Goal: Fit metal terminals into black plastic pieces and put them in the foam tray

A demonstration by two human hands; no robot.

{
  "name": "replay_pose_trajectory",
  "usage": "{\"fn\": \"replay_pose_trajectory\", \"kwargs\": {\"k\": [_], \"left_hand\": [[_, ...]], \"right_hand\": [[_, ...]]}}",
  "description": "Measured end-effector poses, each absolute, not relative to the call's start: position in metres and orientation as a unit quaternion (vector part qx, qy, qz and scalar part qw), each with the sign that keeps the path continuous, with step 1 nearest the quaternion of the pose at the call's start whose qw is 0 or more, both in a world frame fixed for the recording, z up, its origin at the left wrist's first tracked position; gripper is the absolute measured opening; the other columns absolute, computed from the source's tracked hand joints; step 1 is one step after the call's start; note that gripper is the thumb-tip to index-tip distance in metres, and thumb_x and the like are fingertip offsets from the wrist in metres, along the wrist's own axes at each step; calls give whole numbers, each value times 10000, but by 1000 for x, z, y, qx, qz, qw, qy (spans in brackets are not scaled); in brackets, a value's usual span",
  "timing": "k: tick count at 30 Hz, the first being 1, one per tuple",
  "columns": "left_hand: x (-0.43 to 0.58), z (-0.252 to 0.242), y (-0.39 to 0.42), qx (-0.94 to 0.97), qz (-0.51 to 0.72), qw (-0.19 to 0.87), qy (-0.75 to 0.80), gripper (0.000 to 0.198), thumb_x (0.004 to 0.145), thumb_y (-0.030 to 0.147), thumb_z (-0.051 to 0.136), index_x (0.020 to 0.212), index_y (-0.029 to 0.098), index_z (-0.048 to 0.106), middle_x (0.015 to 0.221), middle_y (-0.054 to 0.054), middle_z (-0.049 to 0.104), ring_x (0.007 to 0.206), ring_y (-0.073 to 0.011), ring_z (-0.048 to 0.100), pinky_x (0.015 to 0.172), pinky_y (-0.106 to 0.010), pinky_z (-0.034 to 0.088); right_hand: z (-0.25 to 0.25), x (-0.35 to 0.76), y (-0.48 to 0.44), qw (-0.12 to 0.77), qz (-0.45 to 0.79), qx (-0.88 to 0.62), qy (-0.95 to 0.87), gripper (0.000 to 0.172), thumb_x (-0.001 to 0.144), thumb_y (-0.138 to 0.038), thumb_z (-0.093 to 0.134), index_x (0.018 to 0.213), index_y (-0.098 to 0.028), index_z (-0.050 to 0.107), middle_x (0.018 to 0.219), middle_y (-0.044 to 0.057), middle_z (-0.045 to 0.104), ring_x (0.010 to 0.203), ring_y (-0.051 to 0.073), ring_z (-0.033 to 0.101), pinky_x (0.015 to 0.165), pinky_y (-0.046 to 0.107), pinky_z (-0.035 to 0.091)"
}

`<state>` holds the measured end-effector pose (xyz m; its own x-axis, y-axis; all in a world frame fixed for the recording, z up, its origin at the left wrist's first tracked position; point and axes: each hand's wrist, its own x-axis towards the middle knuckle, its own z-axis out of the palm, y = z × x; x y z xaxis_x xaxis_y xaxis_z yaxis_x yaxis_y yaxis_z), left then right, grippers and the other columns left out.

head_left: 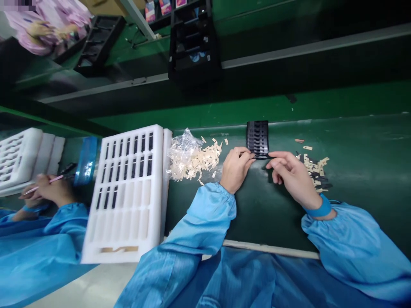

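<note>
A row of thin black strips [257, 136] lies side by side on the green work surface in front of me. My left hand [236, 168] is closed at the near left corner of the row, its fingertips on the end of the nearest black strip. At the near right corner is my right hand [291, 176], index fingertip against the strip's other end and remaining fingers curled in. Whatever its thumb and finger pinch is too small to make out. Small cream tabs [205, 159] spill from a clear plastic bag [186, 143] left of my left hand.
More cream tabs and black bits [316, 171] lie right of my right hand. A white slotted foam tray [128, 224], partly filled with black pieces, stands at left. Beyond it a co-worker's hands [48, 190] hold a pink tool. Black bins [192, 47] sit on the shelf above.
</note>
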<state>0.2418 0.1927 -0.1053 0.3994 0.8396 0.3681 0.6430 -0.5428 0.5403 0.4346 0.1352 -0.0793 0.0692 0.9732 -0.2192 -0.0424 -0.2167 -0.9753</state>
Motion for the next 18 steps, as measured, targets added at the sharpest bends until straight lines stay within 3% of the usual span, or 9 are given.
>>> {"fn": "replay_pose_trajectory", "kwargs": {"k": [3, 8, 13, 15, 18], "left_hand": [[238, -102, 189, 816, 333, 151, 448, 215, 1011, 341, 591, 1093, 207, 738, 1223, -106, 689, 981, -177, 643, 927, -354, 511], [231, -103, 185, 829, 316, 140, 440, 225, 1030, 332, 567, 1148, 246, 739, 1126, -56, 788, 966, -182, 710, 825, -348, 456], [234, -105, 187, 835, 314, 102, 440, 220, 1031, 330, 552, 1123, 245, 733, 1190, -73, 779, 888, -194, 700, 788, -362, 442], [237, -104, 188, 837, 305, 102, 442, 218, 1028, 342, 551, 1080, 241, 736, 1232, -82, 753, 905, -195, 671, 809, -357, 464], [240, -103, 189, 827, 302, 121, 458, 227, 1025, 350, 553, 1059, 229, 742, 1147, -100, 704, 969, -200, 627, 840, -332, 490]], "right_hand": [[-72, 443, 136, 515, 505, -567, -397, 288, 950, -421, 675, 1134, -201, 656, 820, -2, 679, 520, 89, 542, 486, 241, 415], [-63, 465, 139, 590, 410, -581, -383, 163, 958, -353, 676, 1047, -220, 701, 752, -8, 652, 523, 100, 528, 496, 256, 412], [-57, 492, 148, 626, 336, -603, -362, 96, 955, -308, 665, 984, -233, 717, 744, 0, 631, 534, 101, 509, 509, 270, 395], [-56, 500, 149, 590, 324, -629, -388, 110, 956, -324, 662, 975, -232, 718, 749, 4, 639, 543, 106, 513, 517, 275, 395], [-54, 509, 147, 452, 295, -684, -491, 180, 939, -387, 680, 928, -214, 727, 734, 16, 674, 568, 126, 544, 556, 290, 422]]}}
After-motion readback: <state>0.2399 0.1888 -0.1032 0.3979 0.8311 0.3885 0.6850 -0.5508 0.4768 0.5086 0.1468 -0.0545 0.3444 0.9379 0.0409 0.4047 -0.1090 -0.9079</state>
